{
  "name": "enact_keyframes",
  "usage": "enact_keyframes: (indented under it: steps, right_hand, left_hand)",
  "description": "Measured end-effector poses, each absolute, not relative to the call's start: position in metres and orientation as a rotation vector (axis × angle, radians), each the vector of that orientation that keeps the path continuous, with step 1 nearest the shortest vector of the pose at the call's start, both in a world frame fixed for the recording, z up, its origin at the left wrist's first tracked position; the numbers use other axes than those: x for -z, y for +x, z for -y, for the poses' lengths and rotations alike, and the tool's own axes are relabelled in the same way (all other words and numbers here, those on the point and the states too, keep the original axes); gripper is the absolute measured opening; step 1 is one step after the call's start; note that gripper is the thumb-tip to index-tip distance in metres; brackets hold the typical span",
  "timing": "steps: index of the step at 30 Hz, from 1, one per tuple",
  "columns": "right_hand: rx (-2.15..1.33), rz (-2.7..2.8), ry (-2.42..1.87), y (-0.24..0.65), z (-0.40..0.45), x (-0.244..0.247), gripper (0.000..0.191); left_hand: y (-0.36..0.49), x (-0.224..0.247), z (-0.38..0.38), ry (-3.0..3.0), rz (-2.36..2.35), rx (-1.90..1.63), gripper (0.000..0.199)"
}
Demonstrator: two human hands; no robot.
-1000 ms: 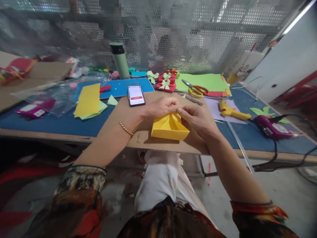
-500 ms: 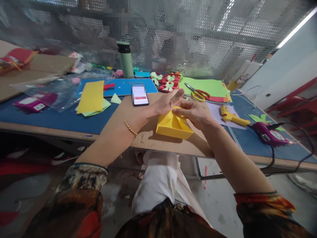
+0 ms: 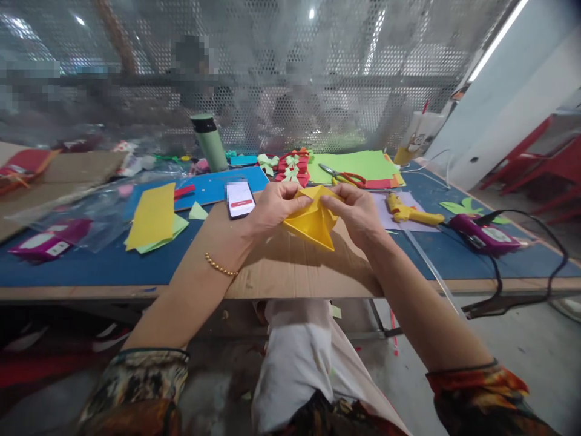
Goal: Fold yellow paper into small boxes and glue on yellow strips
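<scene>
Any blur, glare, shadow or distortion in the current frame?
Head view throughout: soft shadow on the cardboard near the yellow paper; strip light glaring at top right; mesh hazy; pixelation over part of the phone; bottle leaning, probably lens distortion.

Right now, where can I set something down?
Blue tabletop between the left purple box and cardboard, in front of the yellow sheet; also the cardboard's near strip, before the folded paper. It's crowded at the back: bottle, bows, scissors.
</scene>
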State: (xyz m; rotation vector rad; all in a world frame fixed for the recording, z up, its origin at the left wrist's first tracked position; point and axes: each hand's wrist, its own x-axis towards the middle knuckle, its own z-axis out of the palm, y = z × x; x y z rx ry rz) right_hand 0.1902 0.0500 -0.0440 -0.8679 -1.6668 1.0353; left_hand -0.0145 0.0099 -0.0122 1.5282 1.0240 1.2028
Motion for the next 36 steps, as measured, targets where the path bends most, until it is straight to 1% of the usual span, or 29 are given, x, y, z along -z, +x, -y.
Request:
enact_keyframes:
  steps: [3, 6, 9, 13, 17, 19, 21, 24, 27, 30, 33, 36]
  right_hand:
    - [-1.006, 1.578, -0.836, 0.184, -0.041, 0.040, 0.038]
    - [-1.078, 1.554, -0.782, 0.179, -0.034, 0.034, 0.047]
    - [-1.073, 1.564, -0.778, 0.178, -0.034, 0.033, 0.052]
    - [-1.045, 1.592, -0.771, 0.179, -0.035, 0.035, 0.046]
    - [-1.109, 1.596, -0.726, 0.179, -0.033, 0.033, 0.042]
    - [-1.130, 1.602, -0.743, 0.178, -0.033, 0.033, 0.042]
    - [-1.118, 1.574, -0.795, 0.177, -0.034, 0.033, 0.042]
    - [-1.107, 1.518, -0.871, 0.176, -0.035, 0.032, 0.043]
    - [-1.083, 1.567, -0.894, 0.176, -0.030, 0.029, 0.044]
    - [-1.015, 1.631, -0.882, 0.178, -0.028, 0.026, 0.049]
    - [-1.017, 1.617, -0.859, 0.179, -0.030, 0.027, 0.057]
    - [-1.050, 1.581, -0.839, 0.178, -0.033, 0.030, 0.057]
  left_hand:
    - [-0.015, 0.014, -0.010, 1.633, -0.996, -1.208, 0.021]
    - [-0.013, 0.015, -0.012, 1.696, -0.985, -1.231, 0.022]
    - [-0.011, 0.016, -0.015, 1.747, -0.944, -1.345, 0.027]
    - [-0.013, 0.015, -0.018, 1.816, -1.027, -1.453, 0.026]
    - [-0.019, 0.015, -0.021, 1.759, -1.082, -1.356, 0.028]
    - [-0.020, 0.016, -0.021, 1.764, -1.122, -1.345, 0.025]
    - [-0.018, 0.017, -0.020, 1.864, -1.239, -1.443, 0.017]
    - [-0.016, 0.015, -0.014, 2.148, -1.369, -1.602, 0.021]
    - [-0.016, 0.014, -0.009, 2.440, -1.270, -1.442, 0.022]
    - [-0.018, 0.014, -0.008, 2.564, -1.245, -1.212, 0.011]
    - [-0.020, 0.014, -0.009, 2.560, -1.265, -1.086, 0.016]
    - [-0.020, 0.015, -0.012, 2.583, -1.293, -1.029, 0.021]
